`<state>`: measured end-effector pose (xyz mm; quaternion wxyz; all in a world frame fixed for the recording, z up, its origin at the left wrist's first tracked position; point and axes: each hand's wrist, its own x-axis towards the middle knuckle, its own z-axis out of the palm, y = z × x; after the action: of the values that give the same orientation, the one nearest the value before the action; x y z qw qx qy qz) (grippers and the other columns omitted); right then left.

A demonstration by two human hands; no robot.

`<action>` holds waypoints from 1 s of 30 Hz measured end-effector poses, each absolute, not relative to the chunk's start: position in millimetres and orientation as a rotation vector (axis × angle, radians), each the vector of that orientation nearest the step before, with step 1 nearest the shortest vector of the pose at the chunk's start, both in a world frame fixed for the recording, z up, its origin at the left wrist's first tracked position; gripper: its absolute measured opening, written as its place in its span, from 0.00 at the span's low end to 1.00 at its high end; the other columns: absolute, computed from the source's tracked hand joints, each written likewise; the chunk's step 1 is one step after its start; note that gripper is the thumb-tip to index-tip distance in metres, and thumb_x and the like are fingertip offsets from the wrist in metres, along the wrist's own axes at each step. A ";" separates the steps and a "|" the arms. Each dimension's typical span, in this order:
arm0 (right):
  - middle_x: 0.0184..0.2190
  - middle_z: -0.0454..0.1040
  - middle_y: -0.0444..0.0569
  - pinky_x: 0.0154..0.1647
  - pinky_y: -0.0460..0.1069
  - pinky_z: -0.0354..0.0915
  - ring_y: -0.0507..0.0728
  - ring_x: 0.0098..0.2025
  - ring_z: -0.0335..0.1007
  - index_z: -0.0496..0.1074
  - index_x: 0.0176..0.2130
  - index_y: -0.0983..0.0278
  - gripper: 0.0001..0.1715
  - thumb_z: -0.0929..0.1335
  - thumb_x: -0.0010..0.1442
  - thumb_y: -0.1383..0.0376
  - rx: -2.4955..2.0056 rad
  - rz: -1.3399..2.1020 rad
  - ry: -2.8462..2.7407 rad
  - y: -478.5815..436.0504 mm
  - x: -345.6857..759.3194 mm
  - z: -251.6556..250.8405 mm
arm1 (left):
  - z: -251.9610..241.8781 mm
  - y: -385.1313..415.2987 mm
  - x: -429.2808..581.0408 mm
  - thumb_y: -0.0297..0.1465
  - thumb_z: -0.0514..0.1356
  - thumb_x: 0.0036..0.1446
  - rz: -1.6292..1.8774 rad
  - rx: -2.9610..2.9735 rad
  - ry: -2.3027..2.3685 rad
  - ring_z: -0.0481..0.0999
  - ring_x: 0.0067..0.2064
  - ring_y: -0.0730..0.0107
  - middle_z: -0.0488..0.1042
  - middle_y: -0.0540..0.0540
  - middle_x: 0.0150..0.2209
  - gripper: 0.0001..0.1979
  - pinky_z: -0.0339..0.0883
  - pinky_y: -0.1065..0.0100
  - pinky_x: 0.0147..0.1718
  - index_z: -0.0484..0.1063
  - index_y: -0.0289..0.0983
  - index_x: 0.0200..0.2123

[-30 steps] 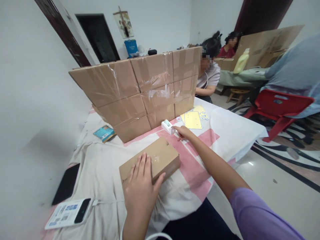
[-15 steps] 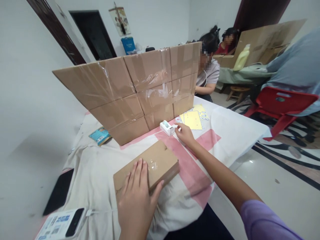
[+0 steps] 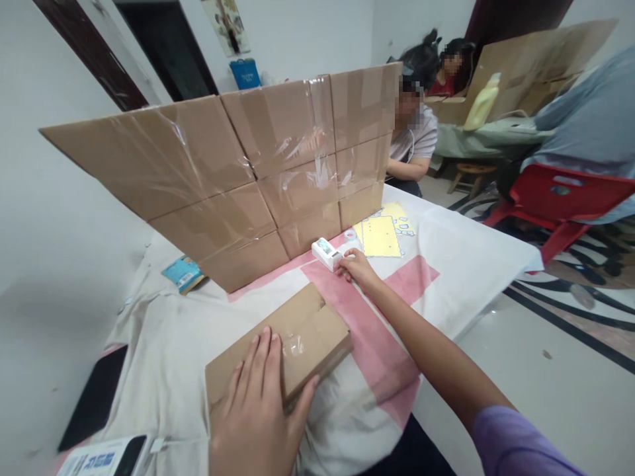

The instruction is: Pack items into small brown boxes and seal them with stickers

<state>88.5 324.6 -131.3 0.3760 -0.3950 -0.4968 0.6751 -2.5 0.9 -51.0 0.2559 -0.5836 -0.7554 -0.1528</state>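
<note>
My left hand (image 3: 258, 396) lies with fingers stretched out on top of a closed brown cardboard box (image 3: 310, 330), its thumb along the near side. The box rests flat on the cloth and has clear tape across it. Farther off, my right hand (image 3: 356, 268) reaches to a small white box (image 3: 325, 253) with a printed top. Thumb and fingers are pinched together at that box's near right corner. What lies between the fingertips is too small to make out.
A tall taped cardboard panel (image 3: 297, 165) stands across the table. Around it lie a yellow drawn cutout (image 3: 380, 236), a tape roll (image 3: 350, 235), a blue packet (image 3: 182, 274), a black flat object (image 3: 94, 396) and a white device (image 3: 106, 457). A person (image 3: 414, 132) sits beyond; a red chair (image 3: 550, 198) stands right.
My right hand has moved from just right of the white box to its near corner, and a white piece at the fingertips no longer shows. My left hand stays on the cardboard box.
</note>
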 end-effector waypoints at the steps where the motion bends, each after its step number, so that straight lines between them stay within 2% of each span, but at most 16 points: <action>1: 0.23 0.77 0.40 0.11 0.41 0.53 0.51 0.17 0.69 0.53 0.38 0.58 0.22 0.69 0.48 0.69 -0.988 1.716 -1.287 326.3 88.0 -133.7 | -51.4 0.5 -3.2 0.51 0.53 0.63 -0.405 -1.588 -2.052 0.75 0.58 0.46 0.67 0.38 0.65 0.44 0.71 0.46 0.52 0.39 0.40 0.74; 4: 0.20 0.75 0.37 0.16 0.42 0.63 0.51 0.17 0.67 0.55 0.37 0.58 0.19 0.67 0.48 0.70 -0.921 1.718 -1.341 330.3 87.2 -140.7 | -52.9 -0.9 -6.3 0.51 0.54 0.62 -0.382 -1.616 -2.086 0.73 0.60 0.44 0.65 0.38 0.66 0.45 0.70 0.44 0.53 0.38 0.41 0.74; 6: 0.19 0.74 0.36 0.23 0.44 0.70 0.51 0.21 0.70 0.55 0.37 0.58 0.19 0.66 0.47 0.72 -0.911 1.724 -1.353 331.6 87.4 -144.1 | -54.0 -1.7 -8.6 0.52 0.55 0.61 -0.373 -1.632 -2.110 0.72 0.62 0.44 0.63 0.39 0.67 0.46 0.70 0.44 0.54 0.37 0.42 0.74; 10: 0.19 0.73 0.35 0.33 0.47 0.75 0.52 0.27 0.75 0.56 0.37 0.59 0.19 0.65 0.47 0.74 -0.949 1.727 -1.344 332.6 91.0 -146.6 | -55.4 -1.7 -11.1 0.53 0.54 0.61 -0.351 -1.637 -2.118 0.72 0.62 0.46 0.64 0.39 0.67 0.46 0.69 0.45 0.56 0.37 0.42 0.74; 14: 0.22 0.75 0.37 0.33 0.47 0.75 0.52 0.28 0.76 0.54 0.38 0.58 0.19 0.68 0.50 0.69 -0.876 1.767 -1.295 329.8 94.1 -147.4 | -54.8 0.6 -9.2 0.52 0.54 0.62 -0.356 -1.621 -2.091 0.72 0.61 0.48 0.65 0.38 0.66 0.46 0.69 0.47 0.54 0.38 0.41 0.74; 18: 0.21 0.74 0.35 0.21 0.44 0.67 0.51 0.20 0.72 0.53 0.39 0.57 0.23 0.70 0.50 0.62 -0.771 1.745 -1.364 314.5 94.5 -136.3 | -57.2 2.8 -10.8 0.51 0.54 0.63 -0.368 -1.603 -2.002 0.74 0.60 0.49 0.67 0.37 0.65 0.44 0.68 0.51 0.54 0.42 0.36 0.73; 20: 0.22 0.75 0.35 0.19 0.43 0.63 0.51 0.20 0.71 0.53 0.40 0.57 0.23 0.70 0.52 0.59 -0.663 1.706 -1.420 299.7 98.1 -119.4 | -61.7 4.2 -15.4 0.51 0.54 0.63 -0.367 -1.623 -1.946 0.74 0.60 0.49 0.68 0.35 0.64 0.44 0.67 0.51 0.54 0.42 0.34 0.73; 23: 0.26 0.76 0.38 0.22 0.42 0.61 0.50 0.22 0.71 0.54 0.41 0.57 0.20 0.69 0.58 0.59 -0.489 1.621 -1.468 264.5 110.9 -81.6 | -70.1 8.4 -25.7 0.52 0.54 0.62 -0.367 -1.644 -1.882 0.74 0.59 0.47 0.69 0.32 0.63 0.47 0.69 0.50 0.52 0.40 0.32 0.73; 26: 0.28 0.75 0.38 0.27 0.45 0.63 0.50 0.25 0.69 0.55 0.42 0.57 0.15 0.68 0.63 0.60 -0.394 1.552 -1.487 212.9 129.8 -43.8 | -73.0 11.4 -33.4 0.52 0.56 0.61 -0.379 -1.670 -1.829 0.73 0.60 0.42 0.70 0.29 0.62 0.50 0.71 0.47 0.51 0.39 0.29 0.73; 28: 0.29 0.74 0.39 0.31 0.46 0.66 0.51 0.28 0.70 0.55 0.42 0.57 0.13 0.67 0.66 0.61 -0.376 1.520 -1.527 174.5 143.4 -27.0 | -69.2 10.1 -33.2 0.50 0.57 0.61 -0.442 -1.705 -1.792 0.72 0.61 0.41 0.70 0.29 0.62 0.48 0.69 0.44 0.53 0.41 0.30 0.73; 30: 0.31 0.76 0.42 0.36 0.47 0.68 0.52 0.33 0.74 0.57 0.42 0.58 0.09 0.65 0.67 0.63 -0.339 1.488 -1.647 138.9 155.6 -18.8 | -61.8 6.0 -27.2 0.46 0.57 0.63 -0.584 -1.761 -1.766 0.70 0.63 0.44 0.69 0.32 0.63 0.42 0.66 0.43 0.58 0.46 0.33 0.72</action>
<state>155.6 138.9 -18.8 0.4333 -0.1362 -0.6611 0.5972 -27.2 6.0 -61.8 0.2858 -0.6589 -0.6606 -0.2186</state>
